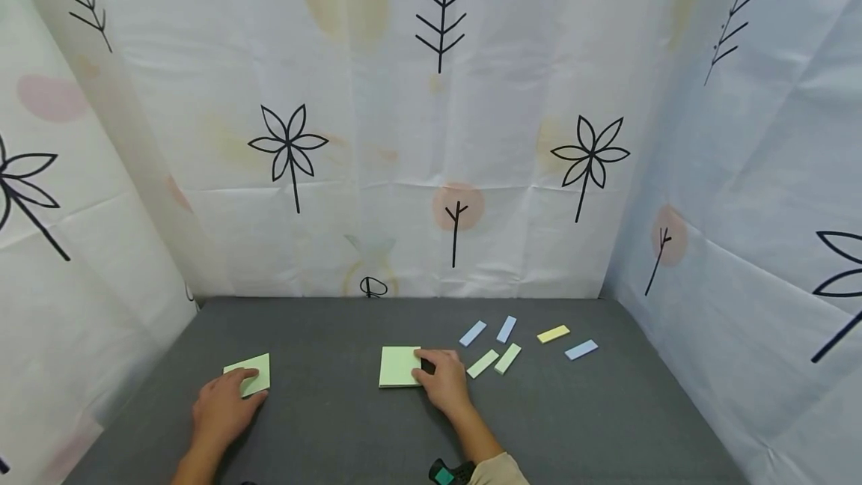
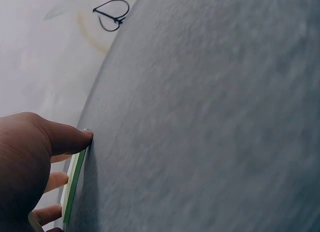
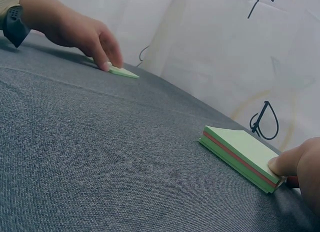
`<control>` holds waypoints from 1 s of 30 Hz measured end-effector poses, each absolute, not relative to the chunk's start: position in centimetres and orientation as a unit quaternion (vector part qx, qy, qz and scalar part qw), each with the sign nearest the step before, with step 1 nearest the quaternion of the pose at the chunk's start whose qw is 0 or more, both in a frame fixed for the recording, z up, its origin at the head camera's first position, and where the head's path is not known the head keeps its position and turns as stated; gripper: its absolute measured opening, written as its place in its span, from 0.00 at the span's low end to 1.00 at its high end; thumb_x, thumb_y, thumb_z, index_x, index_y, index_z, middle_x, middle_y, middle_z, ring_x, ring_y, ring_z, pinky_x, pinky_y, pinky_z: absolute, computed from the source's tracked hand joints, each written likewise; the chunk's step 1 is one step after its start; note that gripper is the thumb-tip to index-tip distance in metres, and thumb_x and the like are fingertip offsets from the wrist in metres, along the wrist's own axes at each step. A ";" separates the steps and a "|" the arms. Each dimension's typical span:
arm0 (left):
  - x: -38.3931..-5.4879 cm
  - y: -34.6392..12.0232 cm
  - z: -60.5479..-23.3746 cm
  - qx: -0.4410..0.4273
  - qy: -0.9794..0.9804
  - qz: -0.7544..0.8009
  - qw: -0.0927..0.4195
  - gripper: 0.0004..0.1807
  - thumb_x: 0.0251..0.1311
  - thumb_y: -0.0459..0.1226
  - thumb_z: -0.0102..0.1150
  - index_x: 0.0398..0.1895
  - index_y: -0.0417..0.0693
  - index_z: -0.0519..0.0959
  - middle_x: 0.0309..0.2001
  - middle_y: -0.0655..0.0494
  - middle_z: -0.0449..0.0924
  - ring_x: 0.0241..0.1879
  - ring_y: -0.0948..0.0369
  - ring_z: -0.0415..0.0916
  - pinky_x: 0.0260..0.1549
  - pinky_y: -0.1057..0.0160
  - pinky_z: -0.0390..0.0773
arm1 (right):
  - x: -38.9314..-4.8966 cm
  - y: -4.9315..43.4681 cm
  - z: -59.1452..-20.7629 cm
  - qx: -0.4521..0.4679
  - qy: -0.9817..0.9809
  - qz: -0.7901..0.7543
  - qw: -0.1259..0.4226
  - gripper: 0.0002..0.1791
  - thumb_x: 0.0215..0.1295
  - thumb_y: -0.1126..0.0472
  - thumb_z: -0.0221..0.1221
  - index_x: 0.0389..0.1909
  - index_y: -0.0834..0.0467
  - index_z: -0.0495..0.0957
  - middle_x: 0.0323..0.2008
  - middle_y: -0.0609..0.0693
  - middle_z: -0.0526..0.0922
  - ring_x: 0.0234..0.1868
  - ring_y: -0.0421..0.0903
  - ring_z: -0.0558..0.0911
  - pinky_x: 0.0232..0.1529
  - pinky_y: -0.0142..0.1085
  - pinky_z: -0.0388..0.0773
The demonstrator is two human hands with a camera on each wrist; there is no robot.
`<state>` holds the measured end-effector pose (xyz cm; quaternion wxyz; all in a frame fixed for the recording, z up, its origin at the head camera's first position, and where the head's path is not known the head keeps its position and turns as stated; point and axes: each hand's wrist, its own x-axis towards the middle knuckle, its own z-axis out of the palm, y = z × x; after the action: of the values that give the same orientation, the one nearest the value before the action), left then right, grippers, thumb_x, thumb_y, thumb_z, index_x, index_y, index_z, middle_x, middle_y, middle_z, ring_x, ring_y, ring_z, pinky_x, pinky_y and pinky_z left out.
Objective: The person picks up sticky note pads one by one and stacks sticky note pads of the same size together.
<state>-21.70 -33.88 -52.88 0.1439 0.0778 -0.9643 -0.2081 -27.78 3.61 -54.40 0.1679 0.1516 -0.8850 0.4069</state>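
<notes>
On the left side of the table, my left hand (image 1: 225,406) holds a light green sticky note pad (image 1: 262,370), thumb at its near corner and fingers over the far side. The left wrist view shows the thumb (image 2: 75,138) at one edge of this thin pad and fingertips opposite. Near the middle, my right hand (image 1: 444,380) grips the right edge of a thicker sticky note stack (image 1: 399,367). From the right wrist, that stack shows a pale green top and a red layer between green ones, with the thumb (image 3: 285,164) on its top edge.
Right of the stack lie small paper strips: blue ones (image 1: 473,334), two light green ones (image 1: 483,364) and a yellow one (image 1: 554,334). Dark grey cloth covers the table (image 1: 323,425). Patterned white curtains (image 1: 377,133) enclose the back and both sides.
</notes>
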 end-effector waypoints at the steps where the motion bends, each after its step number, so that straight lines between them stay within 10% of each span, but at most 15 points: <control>1: -21.8 -33.7 -52.9 0.076 -0.964 -0.209 0.143 0.24 0.53 0.43 0.68 0.53 0.43 0.78 0.57 0.34 0.73 0.54 0.29 0.64 0.44 0.29 0.63 | -27.8 3.6 -54.4 0.152 -0.885 0.407 0.168 0.17 0.56 0.61 0.67 0.49 0.57 0.85 0.45 0.53 0.85 0.50 0.55 0.75 0.50 0.56 0.67; 30: -22.6 -26.7 -52.5 -0.005 -0.955 -0.216 0.201 0.19 0.46 0.39 0.72 0.45 0.46 0.84 0.45 0.45 0.83 0.42 0.40 0.74 0.38 0.40 0.68 | -27.9 3.6 -54.5 0.149 -0.887 0.404 0.168 0.18 0.56 0.61 0.68 0.49 0.56 0.85 0.45 0.53 0.84 0.51 0.55 0.76 0.50 0.56 0.69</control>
<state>-22.58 -26.66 -52.52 0.2008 -0.0053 -0.9554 -0.2165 -27.88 3.60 -54.52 0.1675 0.1485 -0.8869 0.4041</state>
